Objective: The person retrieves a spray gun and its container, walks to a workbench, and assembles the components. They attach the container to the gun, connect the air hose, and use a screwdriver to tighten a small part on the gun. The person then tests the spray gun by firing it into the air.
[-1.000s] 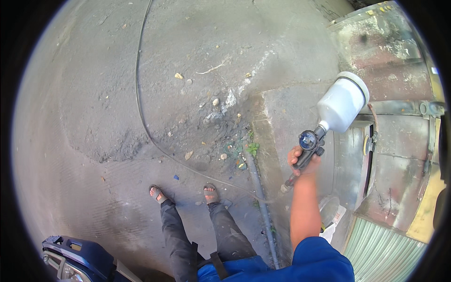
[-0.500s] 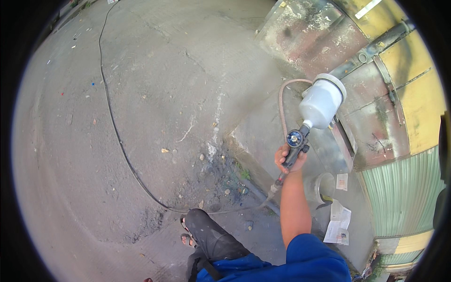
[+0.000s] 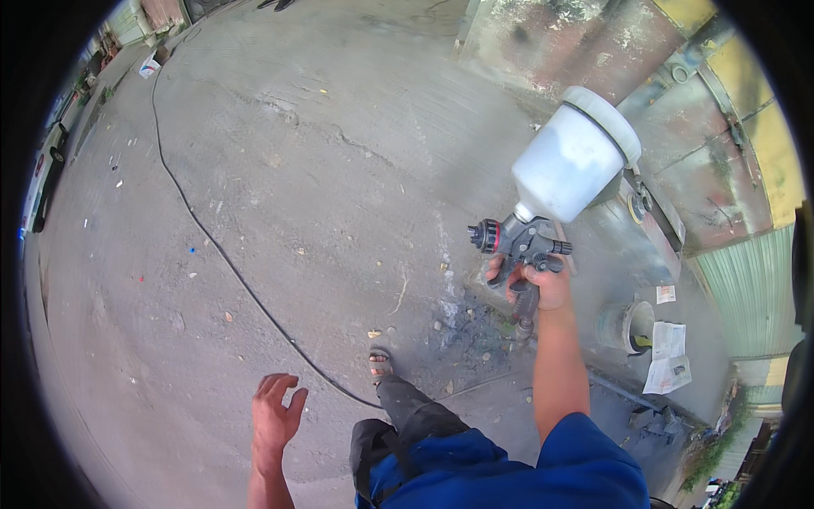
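Note:
My right hand [image 3: 543,287] grips the handle of a grey spray gun [image 3: 519,244] with a big white cup [image 3: 573,158] on top, held up at chest height, nozzle pointing left. My left hand [image 3: 275,414] hangs free at the lower left, fingers apart, holding nothing. A black hose [image 3: 222,251] runs across the concrete ground from the far left toward my feet. One sandalled foot [image 3: 381,363] shows below the gun.
Rusty and yellow metal panels [image 3: 678,127] stand at the upper right, with green corrugated sheet [image 3: 746,288] beside them. A small can [image 3: 626,326] and a sheet of paper [image 3: 666,356] lie on the ground at the right. Stones and litter dot the concrete.
The view has swung left and the gun now looks closer and larger. My left hand has come into view at the lower left. The gun stays in my right hand.

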The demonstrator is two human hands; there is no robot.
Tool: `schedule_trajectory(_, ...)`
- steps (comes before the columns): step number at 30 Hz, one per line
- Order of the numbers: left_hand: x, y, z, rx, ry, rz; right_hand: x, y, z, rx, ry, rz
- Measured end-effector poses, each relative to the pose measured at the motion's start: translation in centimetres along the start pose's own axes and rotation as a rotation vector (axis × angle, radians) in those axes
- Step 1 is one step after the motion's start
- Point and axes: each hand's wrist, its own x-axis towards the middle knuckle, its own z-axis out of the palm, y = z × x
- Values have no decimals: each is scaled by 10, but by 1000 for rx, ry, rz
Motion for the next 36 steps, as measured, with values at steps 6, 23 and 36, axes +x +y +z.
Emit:
schedule_trajectory(6,258,171,-102,128,63,736,82,-75,126,-317,120,-42)
schedule_trajectory(23,747,201,-250,162,-321,1077,449,-201,308,-304,163,-109)
schedule_trajectory(36,1155,155,-291,-1121,-851,333,807,-248,207,-308,435,-83)
